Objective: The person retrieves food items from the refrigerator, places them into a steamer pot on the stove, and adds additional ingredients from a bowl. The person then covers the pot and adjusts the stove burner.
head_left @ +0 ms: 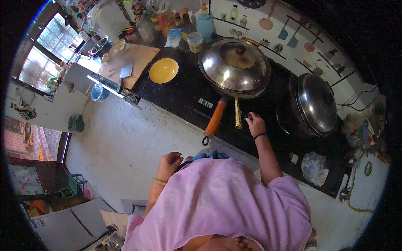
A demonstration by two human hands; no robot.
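My right hand (256,124) reaches over the black cooktop and has its fingers on a dark control knob (248,117). Just beyond it stands a wok with an orange handle (215,117), covered by a domed metal lid (220,70). A metal spatula's gold-coloured handle (238,113) sticks out from under the lid, beside my right hand. My left hand (170,163) hangs at my waist with loosely bent fingers, and no object shows in it. A yellow bowl (163,71) rests on the counter left of the wok.
A lidded metal pot (317,105) stands to the right, near a clear plastic bag (314,168). At the left, a cleaver (126,71) and chopsticks lie on a wooden cutting board (143,56). Bottles and a glass jar (195,42) line the wall behind.
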